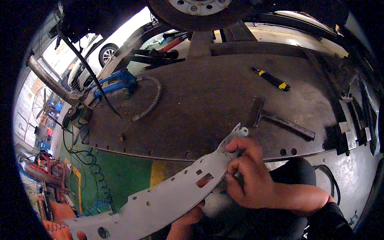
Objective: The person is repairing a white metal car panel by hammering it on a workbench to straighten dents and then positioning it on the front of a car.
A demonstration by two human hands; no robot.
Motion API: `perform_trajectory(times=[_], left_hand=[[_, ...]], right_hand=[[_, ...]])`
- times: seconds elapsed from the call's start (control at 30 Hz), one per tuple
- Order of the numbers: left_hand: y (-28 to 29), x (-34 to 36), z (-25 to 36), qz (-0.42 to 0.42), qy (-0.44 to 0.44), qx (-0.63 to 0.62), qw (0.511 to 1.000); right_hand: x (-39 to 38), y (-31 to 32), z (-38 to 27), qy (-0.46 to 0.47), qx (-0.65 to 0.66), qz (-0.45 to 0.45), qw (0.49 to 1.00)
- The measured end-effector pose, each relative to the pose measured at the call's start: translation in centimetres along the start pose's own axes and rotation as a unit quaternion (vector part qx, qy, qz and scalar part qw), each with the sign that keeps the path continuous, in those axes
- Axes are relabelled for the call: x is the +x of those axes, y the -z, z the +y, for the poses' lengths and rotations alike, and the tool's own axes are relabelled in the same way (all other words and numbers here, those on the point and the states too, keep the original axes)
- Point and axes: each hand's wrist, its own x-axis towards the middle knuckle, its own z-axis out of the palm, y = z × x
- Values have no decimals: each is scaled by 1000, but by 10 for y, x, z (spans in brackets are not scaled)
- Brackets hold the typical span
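Observation:
A long, light grey sheet-metal bracket (172, 202) with several holes slants across the view, from the lower left to the steel table's near edge. My right hand (252, 176) grips its upper end, with thumb and bent fingers at the edge. My left hand (188, 220) is under the bracket against its lower edge, and its fingers are mostly hidden. Just beyond the bracket's tip, a dark hammer (288, 126) lies on the steel table (192, 100). Farther back on the table rests a black and yellow utility knife (273, 79).
A blue hydraulic pump (120, 82) with a coiled-sheath hose (159, 96) sits on the table's left. Above the far edge hangs a wheel (200, 6). Dark steel rails (328, 88) line the right. Cables and red equipment (44, 172) occupy the lower left, near the green floor (124, 172).

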Motion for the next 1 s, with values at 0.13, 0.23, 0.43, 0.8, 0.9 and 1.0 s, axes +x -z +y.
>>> perform_trajectory(times=[0.13, 0.23, 0.43, 0.8, 0.9, 1.0], left_hand=[[3, -1, 5, -4, -5, -5, 1000], [5, 5, 6, -5, -18, -9, 1000], [40, 2, 0, 116, -126, 105, 980], [56, 2, -6, 133, -168, -17, 977], [51, 1, -1, 133, -142, -84, 977], [48, -4, 4, 153, -131, -60, 978]], right_hand=[[-1, -1, -8, 53, 21, -14, 998], [-14, -3, -32, 161, 48, -40, 985], [-17, 0, -21, 164, 196, -218, 942], [-11, 11, -16, 161, 78, -268, 947], [3, 16, -19, 212, 0, -137, 968], [6, 15, -13, 194, -53, -33, 979]])
